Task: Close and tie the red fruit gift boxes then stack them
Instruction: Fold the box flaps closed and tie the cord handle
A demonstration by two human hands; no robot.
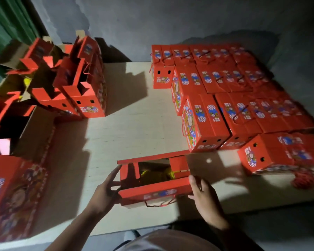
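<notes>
An open red gift box is sitting on the pale cardboard sheet right in front of the person, its top flaps standing up and yellow netting showing inside. The left hand is pressing against the box's left end with fingers extended, thumb up along the side flap. The right hand is lying against the right end, fingers straight and relaxed; neither hand is curling around anything. A red cord handle is hanging off the near face of the box.

To the right, a block of closed boxes is filling the far right of the sheet in tight rows, touching one another. 1 more closed box is lying tilted just beside the open one, with a loose bundle of red cord near it. On the far left, a cluster of unclosed boxes is standing with flaps up, well apart from the hands. A larger printed red carton is crowding the near left edge. A grey wall is rising behind.
</notes>
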